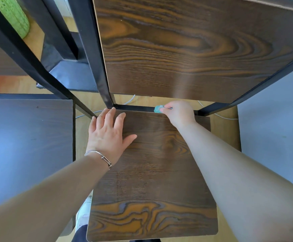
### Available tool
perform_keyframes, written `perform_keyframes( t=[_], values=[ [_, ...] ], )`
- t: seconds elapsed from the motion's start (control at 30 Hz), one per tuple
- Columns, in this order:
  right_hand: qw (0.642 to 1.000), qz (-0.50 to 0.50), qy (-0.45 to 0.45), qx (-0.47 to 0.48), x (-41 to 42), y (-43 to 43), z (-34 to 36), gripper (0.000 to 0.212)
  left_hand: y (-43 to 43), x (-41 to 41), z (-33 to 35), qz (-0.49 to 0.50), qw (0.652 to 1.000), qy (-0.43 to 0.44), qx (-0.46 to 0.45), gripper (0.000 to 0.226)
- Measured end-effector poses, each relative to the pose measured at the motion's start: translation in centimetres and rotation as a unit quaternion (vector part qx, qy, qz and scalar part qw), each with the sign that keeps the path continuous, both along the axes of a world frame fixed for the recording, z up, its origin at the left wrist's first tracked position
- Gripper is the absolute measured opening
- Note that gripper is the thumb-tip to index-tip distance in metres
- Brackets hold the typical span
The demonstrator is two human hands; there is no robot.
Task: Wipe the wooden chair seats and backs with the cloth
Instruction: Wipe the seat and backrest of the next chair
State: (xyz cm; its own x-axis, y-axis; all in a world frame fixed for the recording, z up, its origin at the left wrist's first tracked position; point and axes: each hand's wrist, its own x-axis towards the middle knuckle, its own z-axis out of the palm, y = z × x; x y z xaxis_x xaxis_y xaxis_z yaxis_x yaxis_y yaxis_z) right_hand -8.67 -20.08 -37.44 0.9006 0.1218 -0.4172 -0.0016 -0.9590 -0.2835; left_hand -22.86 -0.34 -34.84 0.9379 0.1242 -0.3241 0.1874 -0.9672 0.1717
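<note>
So the cloth [158, 108] is a small teal wad, right at the back edge of the chair seat [156, 180], pretty much where the wood meets the black metal crossbar [135, 108] under the backrest. The right hand [179, 113] has it bunched up in curled fingers, and only a bit of the teal pokes out on the left side of the fist. That arm reaches in long and straight from the lower right, crossing over the right half of the seat.

The left hand [108, 133] holds nothing. It's flat, palm down on the back left corner of the seat, fingers spread, fingertips almost at the frame post. There's a thin silver bracelet [98, 155] on that wrist.

The chair back [186, 49] is a big dark panel with heavy grain, standing just behind the cloth with a gap under it. Through the gap you can see light wood floor [224, 130] and a white cable [130, 101] running across it.

A second chair [28, 145] sits just beside on the left, its dark seat catching a bluish glare and its black frame bars slanting across the upper left. Behind those bars is a green dotted cylinder thing [15, 14], can't tell what it is. A white shoe [83, 213] peeks out under the front left edge of the seat.
</note>
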Motion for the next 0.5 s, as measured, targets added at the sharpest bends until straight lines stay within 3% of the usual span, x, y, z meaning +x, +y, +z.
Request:
perform_keyframes(
  t=[0.3,0.5],
  values=[
    [0.991,0.082,0.013,0.105,-2.5,11.9,-0.5,0.021,3.7,-1.4,0.2,0.026,1.000,0.001,0.001,0.075],
    [0.989,0.087,0.034,0.116,-1.9,11.7,-0.5,0.023,5.4,-2.5,0.4,0.031,1.000,0.002,0.004,0.075]
  ],
)
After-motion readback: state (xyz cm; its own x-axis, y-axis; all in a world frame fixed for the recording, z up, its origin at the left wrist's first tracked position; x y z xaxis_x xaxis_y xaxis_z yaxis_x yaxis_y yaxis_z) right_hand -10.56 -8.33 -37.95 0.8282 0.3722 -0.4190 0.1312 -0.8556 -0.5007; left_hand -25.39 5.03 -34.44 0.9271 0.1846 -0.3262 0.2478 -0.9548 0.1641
